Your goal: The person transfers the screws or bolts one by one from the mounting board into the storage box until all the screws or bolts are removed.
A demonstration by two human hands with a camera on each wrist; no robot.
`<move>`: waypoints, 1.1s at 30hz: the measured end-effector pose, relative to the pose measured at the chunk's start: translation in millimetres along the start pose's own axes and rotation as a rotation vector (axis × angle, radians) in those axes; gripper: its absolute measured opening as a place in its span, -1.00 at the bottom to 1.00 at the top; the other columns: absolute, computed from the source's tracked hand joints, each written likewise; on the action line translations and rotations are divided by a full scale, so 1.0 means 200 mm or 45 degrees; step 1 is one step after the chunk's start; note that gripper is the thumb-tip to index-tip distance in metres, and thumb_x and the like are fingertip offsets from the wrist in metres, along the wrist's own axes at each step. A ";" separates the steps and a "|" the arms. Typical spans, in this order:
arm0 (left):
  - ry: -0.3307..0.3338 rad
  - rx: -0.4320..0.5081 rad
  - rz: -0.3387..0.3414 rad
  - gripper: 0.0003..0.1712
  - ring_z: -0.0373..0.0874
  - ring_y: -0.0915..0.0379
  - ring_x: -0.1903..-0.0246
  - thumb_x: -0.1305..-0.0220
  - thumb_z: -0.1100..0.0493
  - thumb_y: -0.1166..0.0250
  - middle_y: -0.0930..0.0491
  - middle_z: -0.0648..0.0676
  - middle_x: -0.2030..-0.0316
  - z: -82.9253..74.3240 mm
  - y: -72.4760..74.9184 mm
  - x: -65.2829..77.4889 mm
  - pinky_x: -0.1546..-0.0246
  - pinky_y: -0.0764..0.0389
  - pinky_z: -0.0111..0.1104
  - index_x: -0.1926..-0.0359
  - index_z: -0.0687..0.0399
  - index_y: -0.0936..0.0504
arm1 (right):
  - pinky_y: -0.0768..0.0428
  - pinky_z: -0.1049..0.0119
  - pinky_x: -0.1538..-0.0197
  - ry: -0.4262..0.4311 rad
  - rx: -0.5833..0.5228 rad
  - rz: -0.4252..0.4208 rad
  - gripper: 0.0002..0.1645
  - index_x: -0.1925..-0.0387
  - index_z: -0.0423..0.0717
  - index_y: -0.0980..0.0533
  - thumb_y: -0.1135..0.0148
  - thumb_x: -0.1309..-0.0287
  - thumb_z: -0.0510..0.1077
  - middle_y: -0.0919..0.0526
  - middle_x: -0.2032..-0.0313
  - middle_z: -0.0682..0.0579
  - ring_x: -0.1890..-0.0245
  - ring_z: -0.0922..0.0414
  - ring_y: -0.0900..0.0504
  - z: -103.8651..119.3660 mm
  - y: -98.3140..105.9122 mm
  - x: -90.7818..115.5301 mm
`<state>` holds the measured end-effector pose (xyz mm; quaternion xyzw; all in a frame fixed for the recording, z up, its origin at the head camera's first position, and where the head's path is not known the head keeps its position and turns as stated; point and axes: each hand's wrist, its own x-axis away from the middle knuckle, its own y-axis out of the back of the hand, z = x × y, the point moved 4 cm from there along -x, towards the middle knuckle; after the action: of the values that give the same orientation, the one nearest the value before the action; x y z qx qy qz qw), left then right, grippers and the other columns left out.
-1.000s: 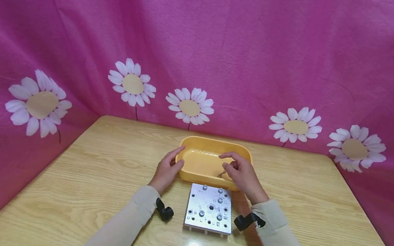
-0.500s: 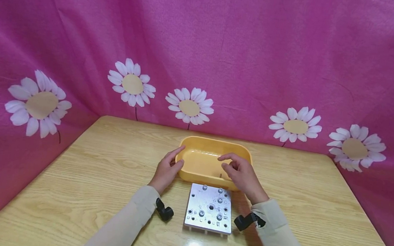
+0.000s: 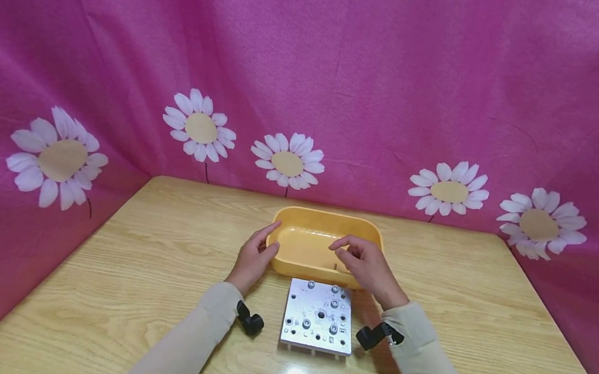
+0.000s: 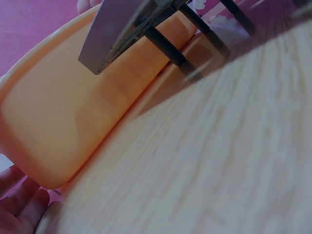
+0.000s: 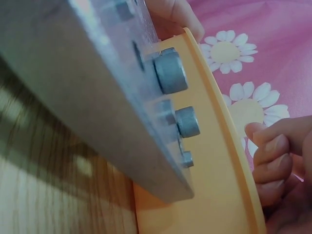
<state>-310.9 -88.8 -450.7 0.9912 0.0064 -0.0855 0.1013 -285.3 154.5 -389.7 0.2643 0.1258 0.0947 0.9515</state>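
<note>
A yellow plastic tray [image 3: 304,271] stands on the table behind a metal plate [image 3: 317,304]. My left hand [image 3: 252,259] holds the tray's left end, thumb and forefinger at the rim. My right hand [image 3: 369,267] hangs over the tray's right half, thumb and forefinger bent toward each other with tips close; the other fingers are curled in the right wrist view. I cannot tell whether anything is between them. Below the right hand, a small dark screw-like piece [image 3: 335,266] shows inside the tray. Several socket-head bolts [image 5: 170,73] stand up from the plate, and threaded bolt ends [image 4: 163,46] protrude beneath it.
The wooden table [image 3: 181,242] extends to both sides of the tray and plate. A pink curtain [image 3: 368,99] with printed daisies hangs along the back and sides. Black wrist cameras [image 3: 250,321] sit at both cuffs, beside the plate.
The right forefinger has come down closer to the thumb. The small piece in the tray, blurred and twisted-looking one second ago, now appears short and upright. The left hand has stayed put.
</note>
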 end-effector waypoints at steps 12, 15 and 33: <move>0.000 -0.007 -0.024 -0.53 -0.09 -0.30 -0.23 -0.41 0.09 -0.06 -0.37 0.01 -0.29 -0.06 0.03 0.00 -0.27 -0.31 -0.17 -0.31 -0.27 -0.45 | -0.23 0.38 0.61 -0.022 -0.021 0.027 -0.80 0.13 -0.07 -0.62 -0.12 -0.31 -0.18 -0.34 0.64 0.03 0.64 0.12 -0.28 0.03 0.01 -0.03; 0.020 -0.010 -0.032 -0.54 -0.11 -0.23 -0.29 -0.42 0.10 -0.03 -0.37 -0.01 -0.28 -0.06 0.03 -0.01 -0.32 -0.25 -0.18 -0.30 -0.30 -0.45 | -0.25 0.37 0.60 -0.024 -0.007 0.027 -0.81 0.14 -0.08 -0.62 -0.13 -0.30 -0.18 -0.34 0.63 0.03 0.63 0.13 -0.30 0.04 0.01 -0.03; 0.009 0.026 -0.076 -0.58 -0.12 -0.40 -0.06 -0.39 0.11 -0.11 -0.42 -0.02 -0.23 0.00 0.00 0.00 -0.13 -0.44 -0.22 -0.22 -0.30 -0.54 | -0.30 0.36 0.55 -0.079 -0.015 0.017 -0.81 0.13 -0.03 -0.63 -0.13 -0.32 -0.15 -0.34 0.60 0.02 0.59 0.10 -0.32 -0.02 0.00 0.00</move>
<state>-311.6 -89.4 -451.0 0.9918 0.0356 -0.0850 0.0887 -286.3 157.6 -393.2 0.2624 0.0941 0.0937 0.9558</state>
